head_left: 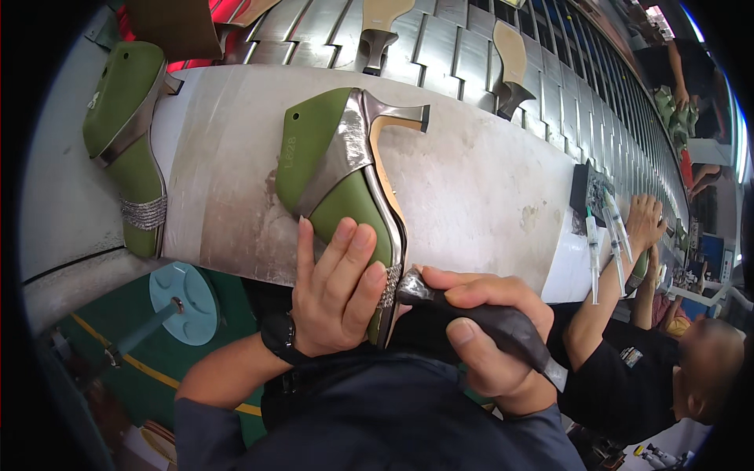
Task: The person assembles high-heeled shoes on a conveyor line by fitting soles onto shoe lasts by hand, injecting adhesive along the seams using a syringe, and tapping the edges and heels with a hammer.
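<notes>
A high-heeled sandal on a green last (330,184) lies on its side on the worktable, heel away from me. It has a metallic grey strap, a tan sole and a band of glittering stones at the toe. My left hand (334,290) holds the toe end, fingers laid over the green last and glittering band. My right hand (503,330) is closed round a dark-handled tool (503,322). The tool's worn, silvery rounded end meets the sole edge beside the glittering band. A flat pale metal end sticks out behind the hand; its kind is unclear.
A similar sandal on a green last (129,145) stands at the left. Beyond the table (479,188), a metal-slat conveyor (314,35) carries soles with heels (510,63). Syringes (593,243) lie at the right by a co-worker's arm (609,294). A blue round stool (184,302) is below left.
</notes>
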Action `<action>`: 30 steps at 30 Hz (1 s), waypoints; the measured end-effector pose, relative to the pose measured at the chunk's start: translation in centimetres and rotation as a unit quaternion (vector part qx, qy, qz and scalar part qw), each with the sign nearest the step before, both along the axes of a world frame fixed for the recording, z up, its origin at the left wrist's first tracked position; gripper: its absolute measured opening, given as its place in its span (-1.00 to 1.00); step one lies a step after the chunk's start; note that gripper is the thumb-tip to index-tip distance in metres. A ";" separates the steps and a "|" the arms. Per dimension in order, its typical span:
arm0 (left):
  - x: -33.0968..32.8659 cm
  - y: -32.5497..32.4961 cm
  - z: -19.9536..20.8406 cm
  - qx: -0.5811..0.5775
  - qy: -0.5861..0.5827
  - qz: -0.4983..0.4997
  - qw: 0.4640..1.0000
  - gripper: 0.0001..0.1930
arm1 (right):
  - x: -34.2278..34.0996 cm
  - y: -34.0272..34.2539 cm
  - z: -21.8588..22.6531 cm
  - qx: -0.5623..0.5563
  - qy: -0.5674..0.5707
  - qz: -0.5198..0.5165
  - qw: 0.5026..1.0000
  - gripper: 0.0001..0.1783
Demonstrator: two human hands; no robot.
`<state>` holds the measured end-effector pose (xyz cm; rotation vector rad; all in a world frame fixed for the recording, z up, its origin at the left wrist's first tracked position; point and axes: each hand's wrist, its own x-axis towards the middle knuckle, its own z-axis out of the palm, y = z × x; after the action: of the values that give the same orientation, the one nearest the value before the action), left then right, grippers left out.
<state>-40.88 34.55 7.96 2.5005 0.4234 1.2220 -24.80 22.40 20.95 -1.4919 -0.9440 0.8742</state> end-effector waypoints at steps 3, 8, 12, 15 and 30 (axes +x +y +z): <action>0.1 -0.4 -0.4 -0.002 -0.007 0.018 1.000 -0.31 | 1.2 1.0 0.4 -0.017 0.051 0.006 0.999 -0.71; -0.6 0.7 -0.9 0.056 0.046 -0.027 0.997 -0.07 | 4.7 4.7 1.9 -0.060 0.104 0.032 0.992 -0.74; 0.0 -0.1 -1.3 -0.017 -0.016 0.001 1.000 -0.52 | 6.2 8.7 3.1 -0.193 0.096 0.050 0.975 -0.70; 0.0 0.0 -1.3 -0.022 -0.014 -0.004 1.000 -0.52 | 7.5 10.5 2.4 -0.179 0.119 0.082 0.973 -0.81; -0.5 0.0 -1.3 -0.032 -0.003 -0.003 0.999 -0.45 | 8.8 16.3 -0.1 -0.192 0.070 0.066 0.977 -0.71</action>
<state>-41.37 34.55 6.70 2.4420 0.4466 1.1930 -16.03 38.73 20.87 -1.6783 -0.8047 1.2989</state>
